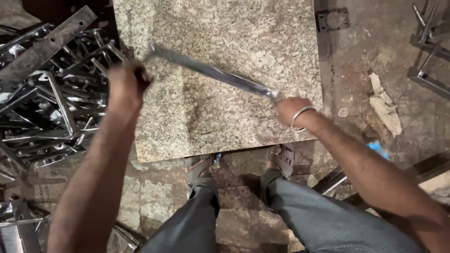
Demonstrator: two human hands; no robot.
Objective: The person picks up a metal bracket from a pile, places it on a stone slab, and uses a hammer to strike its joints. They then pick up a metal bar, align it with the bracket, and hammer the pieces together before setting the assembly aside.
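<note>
A long shiny metal strip [213, 72] stretches across a speckled granite slab [225, 28], blurred by motion. My left hand [125, 83] grips its left end near the slab's left edge. My right hand [291, 110], with a metal bangle on the wrist, grips its right end near the slab's front right corner. The strip slopes down from upper left to lower right, a little above the stone.
A heap of bent shiny metal brackets [51, 103] lies at the left. More metal pieces [429, 51] sit at the top right, a dark square plate [332, 19] beside the slab, and rubble [385, 105] on the dirty floor. My sandalled feet [201, 171] stand at the slab's front edge.
</note>
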